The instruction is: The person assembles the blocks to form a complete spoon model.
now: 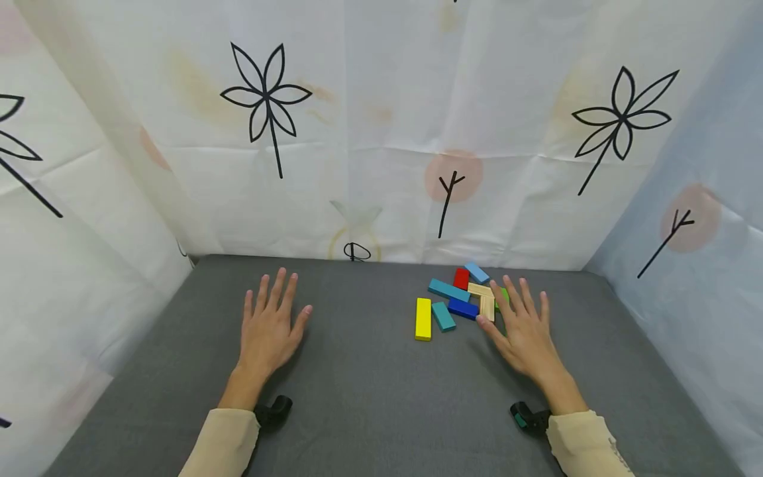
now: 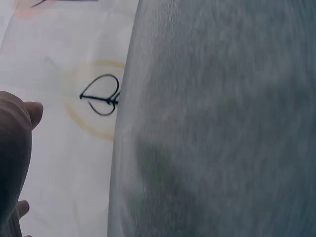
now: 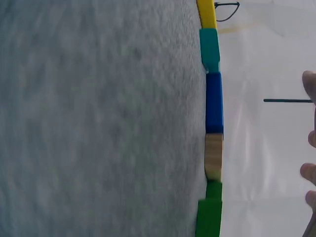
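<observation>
My left hand is held over the left part of the grey table, fingers straight and spread, with nothing in it. My right hand is likewise spread and holds nothing; it is nearest to a loose group of wooden blocks and partly hides the green ones. In that group lie a yellow block, a teal block, a dark blue block, a long blue-teal block, a red block, a light blue block and plain wood blocks. Green blocks show in the right wrist view.
The grey tabletop ends at a white patterned cloth behind it, and similar cloth hangs at both sides. Each wrist wears a black camera mount, one at the left wrist and one at the right wrist.
</observation>
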The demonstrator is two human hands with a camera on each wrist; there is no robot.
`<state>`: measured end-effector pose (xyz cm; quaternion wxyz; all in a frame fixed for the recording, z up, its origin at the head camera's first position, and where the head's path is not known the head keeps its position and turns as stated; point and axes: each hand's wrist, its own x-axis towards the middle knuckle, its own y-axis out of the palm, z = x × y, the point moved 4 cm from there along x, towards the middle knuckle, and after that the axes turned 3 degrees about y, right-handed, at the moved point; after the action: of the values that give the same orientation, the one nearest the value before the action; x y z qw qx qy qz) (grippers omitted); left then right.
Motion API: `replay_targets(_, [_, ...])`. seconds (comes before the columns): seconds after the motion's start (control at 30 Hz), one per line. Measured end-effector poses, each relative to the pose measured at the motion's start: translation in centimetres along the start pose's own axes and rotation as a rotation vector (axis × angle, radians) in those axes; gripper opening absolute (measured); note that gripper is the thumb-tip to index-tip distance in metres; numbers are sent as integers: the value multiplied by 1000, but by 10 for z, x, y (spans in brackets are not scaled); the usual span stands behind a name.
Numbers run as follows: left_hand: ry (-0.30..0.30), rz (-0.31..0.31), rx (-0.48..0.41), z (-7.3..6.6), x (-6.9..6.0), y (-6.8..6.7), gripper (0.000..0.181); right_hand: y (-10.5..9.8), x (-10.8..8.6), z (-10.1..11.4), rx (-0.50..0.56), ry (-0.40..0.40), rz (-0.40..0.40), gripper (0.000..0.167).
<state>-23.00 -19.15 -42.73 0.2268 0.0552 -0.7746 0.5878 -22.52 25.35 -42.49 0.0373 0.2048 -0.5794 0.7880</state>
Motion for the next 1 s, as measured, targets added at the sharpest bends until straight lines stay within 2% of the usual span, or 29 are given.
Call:
replay_targets(0.23, [26,28,-102,-29,1,9,72,7,-2,16,174,2,36,72])
replay_targets(0.43, [84,55,-276,-65,6,25,72,16,-3,31,266,-12,45,68])
replay_targets(0.6, [86,151,-426,-94,14,47,75,22,-4,37,334,49,71,61])
replay_targets(0.8, [43,280,-544,-122,29,71,79,31,-3,41,429,114,116,53])
replay_targets(1.0, [6,375,-649,-137,42,88,86,41,4,46,383,171,117,51])
